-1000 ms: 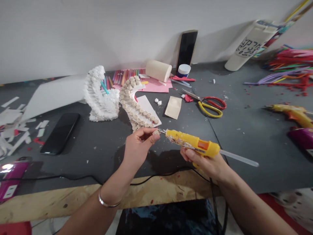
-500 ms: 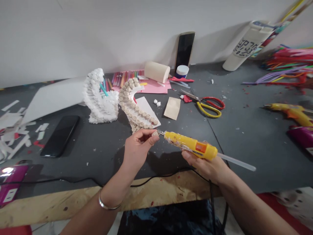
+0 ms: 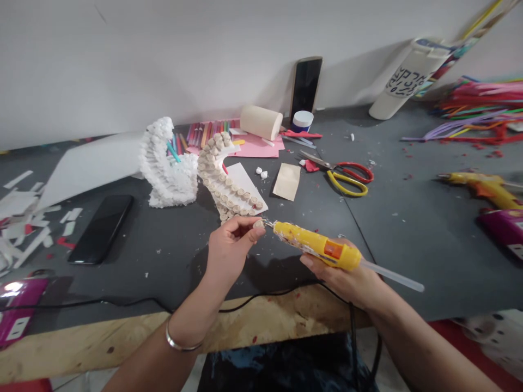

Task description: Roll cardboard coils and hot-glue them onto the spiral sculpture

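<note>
Between thumb and fingertips, my left hand (image 3: 231, 245) pinches a small beige paper roll (image 3: 258, 224). My right hand (image 3: 343, 275) is wrapped round a yellow hot glue gun (image 3: 314, 242), whose metal nozzle points left and meets or nearly meets the roll. A clear glue stick (image 3: 394, 276) juts from the gun's back end. Just beyond my left hand lies a curved white shape studded with similar beige rolls (image 3: 229, 188). To its left stands another shape (image 3: 163, 169), covered in crumpled white bits.
Red-and-yellow-handled scissors (image 3: 347, 177) and a beige paper piece (image 3: 286, 181) lie ahead. A black phone (image 3: 102, 228) and paper scraps (image 3: 24, 218) are at left. A second glue gun (image 3: 482, 185) rests at right. A black cable (image 3: 261, 294) runs along the table's front edge.
Hands, roll and glue gun hold almost the same pose. The view has shifted slightly, and something dark at the far right edge, by the pipe cleaners, is gone.
</note>
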`<state>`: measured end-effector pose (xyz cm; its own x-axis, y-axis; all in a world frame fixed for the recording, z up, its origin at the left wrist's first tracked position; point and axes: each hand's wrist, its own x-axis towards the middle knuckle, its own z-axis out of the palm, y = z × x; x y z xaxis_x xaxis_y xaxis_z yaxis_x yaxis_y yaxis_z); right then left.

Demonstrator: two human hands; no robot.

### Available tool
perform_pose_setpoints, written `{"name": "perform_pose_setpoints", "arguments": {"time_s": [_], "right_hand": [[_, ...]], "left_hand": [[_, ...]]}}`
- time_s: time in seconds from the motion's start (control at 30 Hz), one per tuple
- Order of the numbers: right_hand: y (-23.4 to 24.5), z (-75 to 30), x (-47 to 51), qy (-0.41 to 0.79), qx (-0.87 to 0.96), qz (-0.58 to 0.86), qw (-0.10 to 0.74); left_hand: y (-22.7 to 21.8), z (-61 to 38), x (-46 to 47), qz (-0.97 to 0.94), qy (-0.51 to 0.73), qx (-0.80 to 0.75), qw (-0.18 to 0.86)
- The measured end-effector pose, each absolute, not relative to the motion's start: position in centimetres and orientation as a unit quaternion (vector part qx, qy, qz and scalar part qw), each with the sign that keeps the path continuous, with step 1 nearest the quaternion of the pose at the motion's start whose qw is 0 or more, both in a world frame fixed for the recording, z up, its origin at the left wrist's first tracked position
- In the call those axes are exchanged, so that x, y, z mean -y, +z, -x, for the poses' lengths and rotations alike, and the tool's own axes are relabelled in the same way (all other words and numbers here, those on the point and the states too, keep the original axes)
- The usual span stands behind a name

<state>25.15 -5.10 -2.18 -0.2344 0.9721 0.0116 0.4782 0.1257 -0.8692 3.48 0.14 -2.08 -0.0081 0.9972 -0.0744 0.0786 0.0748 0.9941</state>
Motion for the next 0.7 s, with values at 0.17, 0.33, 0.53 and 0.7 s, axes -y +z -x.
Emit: {"name": "perform_pose_setpoints", "arguments": {"time_s": [0.17, 0.33, 0.53, 0.7], "right_hand": [[-2.7, -25.3, 5.4, 0.372, 0.691, 0.535, 0.311], [-2.9, -25.2, 5.6, 0.367, 0.689, 0.538, 0.319], [-2.4, -25.0, 5.5, 0.389, 0.676, 0.542, 0.315], [-1.7, -25.1, 5.6, 0.387, 0.666, 0.556, 0.312]], "left_hand": [[-2.3, -3.3, -0.1, -0.503, 0.461, -0.537, 0.496], [-2.2, -3.4, -0.1, -0.500, 0.461, -0.539, 0.498], [-1.9, -3.3, -0.2, -0.486, 0.468, -0.534, 0.509], [-2.1, -3.0, -0.4, -0.470, 0.471, -0.540, 0.516]]}}
